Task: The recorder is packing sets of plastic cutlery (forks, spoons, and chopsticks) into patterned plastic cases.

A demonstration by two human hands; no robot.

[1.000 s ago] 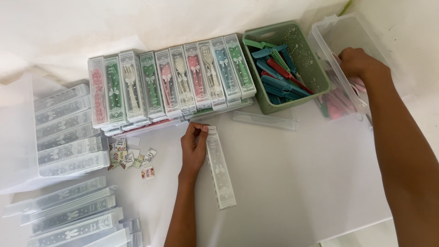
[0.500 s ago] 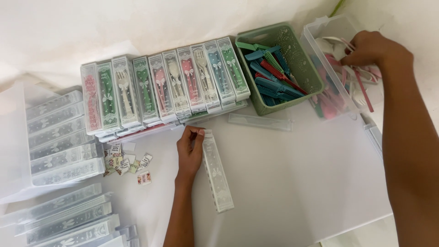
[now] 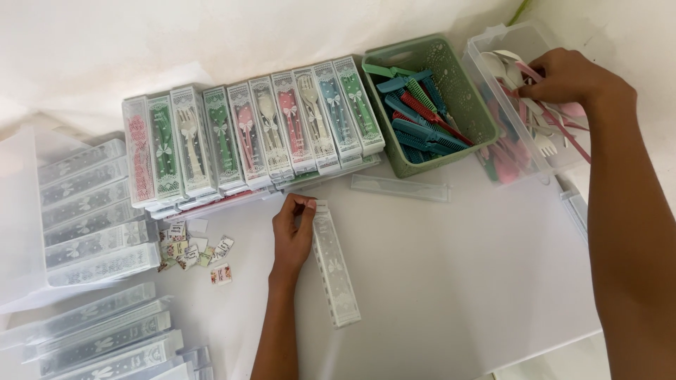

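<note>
Setting, as I read it from the head camera: a small hand-packing station, home or workshop I cannot tell. Evidence: white tabletop [image 3: 458, 281] against a plain white wall; row of filled cutlery gift boxes [image 3: 253, 134]; stacks of empty clear boxes [image 3: 91, 204]; green basket [image 3: 461, 95] of combs; clear tub [image 3: 521, 169] of loose plastic spoons and forks; small printed labels [image 3: 190, 248].

A long clear plastic box [image 3: 335, 266] lies flat on the white table — pink and white cutlery [image 3: 535, 127] heaped in a clear bin.
</note>
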